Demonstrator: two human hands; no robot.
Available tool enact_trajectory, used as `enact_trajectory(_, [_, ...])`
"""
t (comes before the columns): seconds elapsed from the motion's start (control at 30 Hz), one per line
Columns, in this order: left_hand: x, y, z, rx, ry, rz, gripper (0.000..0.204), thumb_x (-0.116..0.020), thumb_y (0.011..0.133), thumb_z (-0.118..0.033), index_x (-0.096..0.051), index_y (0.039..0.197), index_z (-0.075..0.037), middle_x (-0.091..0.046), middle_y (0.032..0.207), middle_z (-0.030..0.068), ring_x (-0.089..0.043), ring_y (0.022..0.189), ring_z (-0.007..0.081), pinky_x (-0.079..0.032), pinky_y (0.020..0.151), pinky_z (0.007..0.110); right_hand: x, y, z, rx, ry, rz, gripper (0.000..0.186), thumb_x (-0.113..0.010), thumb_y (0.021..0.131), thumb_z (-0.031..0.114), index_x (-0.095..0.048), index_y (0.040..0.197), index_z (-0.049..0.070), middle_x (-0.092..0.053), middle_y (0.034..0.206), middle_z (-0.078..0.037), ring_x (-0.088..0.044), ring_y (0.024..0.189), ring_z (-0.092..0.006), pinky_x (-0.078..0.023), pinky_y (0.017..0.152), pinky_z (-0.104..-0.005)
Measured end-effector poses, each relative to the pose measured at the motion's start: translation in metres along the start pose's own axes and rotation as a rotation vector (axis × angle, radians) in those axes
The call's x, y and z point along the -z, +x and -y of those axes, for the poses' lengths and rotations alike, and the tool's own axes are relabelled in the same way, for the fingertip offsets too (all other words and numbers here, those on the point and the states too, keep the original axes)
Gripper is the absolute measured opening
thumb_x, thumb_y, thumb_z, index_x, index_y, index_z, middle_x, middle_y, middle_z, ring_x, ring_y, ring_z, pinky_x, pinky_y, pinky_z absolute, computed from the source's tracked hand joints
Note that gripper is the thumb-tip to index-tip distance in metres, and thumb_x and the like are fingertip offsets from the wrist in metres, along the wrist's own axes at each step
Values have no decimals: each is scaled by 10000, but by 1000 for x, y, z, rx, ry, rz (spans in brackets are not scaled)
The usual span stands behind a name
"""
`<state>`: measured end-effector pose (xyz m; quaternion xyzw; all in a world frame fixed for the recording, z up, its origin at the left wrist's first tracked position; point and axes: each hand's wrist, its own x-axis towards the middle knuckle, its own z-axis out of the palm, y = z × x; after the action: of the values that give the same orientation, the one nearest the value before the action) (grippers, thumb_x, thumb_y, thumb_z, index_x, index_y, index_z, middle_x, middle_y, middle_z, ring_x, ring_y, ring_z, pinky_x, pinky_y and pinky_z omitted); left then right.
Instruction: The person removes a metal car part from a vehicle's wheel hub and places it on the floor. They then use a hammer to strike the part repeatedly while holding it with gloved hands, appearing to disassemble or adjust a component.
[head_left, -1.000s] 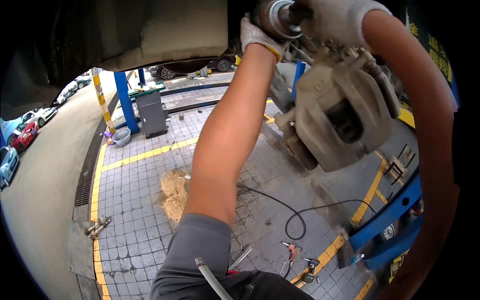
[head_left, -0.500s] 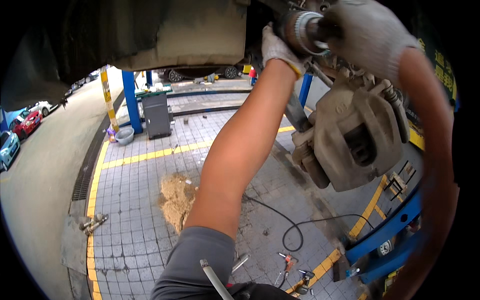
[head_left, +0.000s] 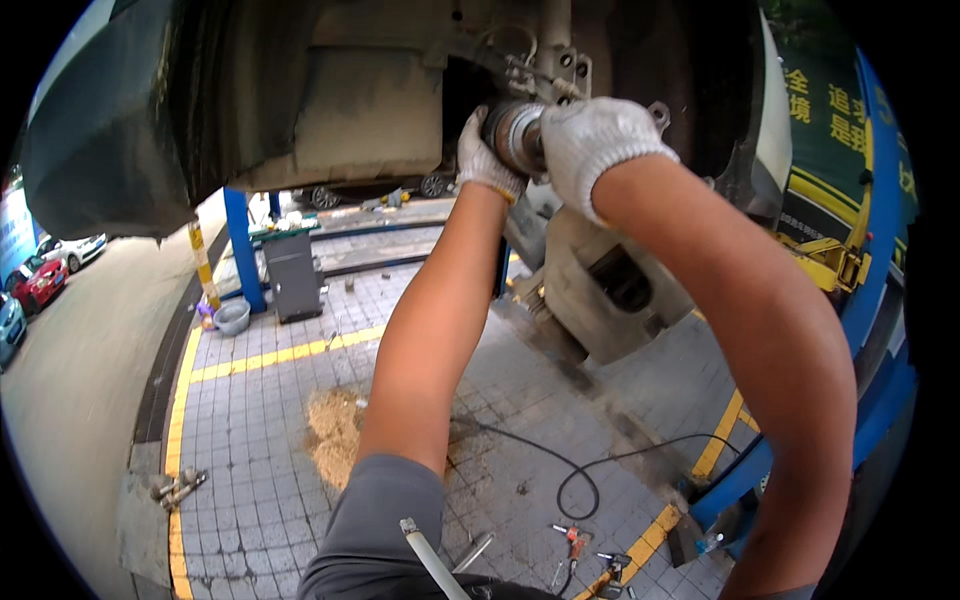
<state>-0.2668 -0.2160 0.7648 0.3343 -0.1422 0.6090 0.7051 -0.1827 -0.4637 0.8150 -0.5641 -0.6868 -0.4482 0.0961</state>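
Inside the wheel well of a raised car, both my hands are on a drive shaft [head_left: 519, 139], its round CV joint with a toothed metal ring showing between them. My left hand [head_left: 487, 163], in a white knit glove, wraps the joint from its left side. My gloved right hand [head_left: 597, 146] is closed around the outer end; its fingertips are hidden behind the shaft. Below my right wrist hangs a dusty brake caliper [head_left: 640, 310], partly covered by my right forearm. Above the shaft, a strut [head_left: 556, 28] ends in a bracket with two holes.
A grey plastic liner [head_left: 370, 110] fills the left of the wheel well. Blue lift posts [head_left: 242, 245] stand left and right. On the tiled floor lie a sawdust pile [head_left: 335, 430], a black hose [head_left: 575, 470], an orange tool [head_left: 577, 541] and metal parts [head_left: 180, 489].
My view has shifted up and to the right, so the strut and more of the wheel well now show. My right hand, blurred before, now grips the shaft's outer end more steadily.
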Motion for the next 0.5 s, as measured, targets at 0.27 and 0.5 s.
enact_trajectory(0.27, [-50, -31, -5, 4, 197, 15, 540, -341, 1068, -396, -615, 1385, -55, -664, 1393, 145, -600, 1297, 327, -460, 1128, 482, 57, 6, -3, 96, -260, 294, 247, -755, 853, 216, -816, 1090, 188, -796, 1067, -93, -768, 1003, -283, -606, 864, -364])
enact_trajectory(0.5, [-23, -24, -42, 2, 135, -46, 572, -353, 1060, -504, -636, 1351, -101, -693, 1332, 122, -623, 1262, 327, -481, 1111, 521, 54, 23, 34, 111, -198, 146, 275, -759, 836, 157, -814, 1101, 107, -788, 1122, -119, -756, 1066, -291, -608, 875, -410])
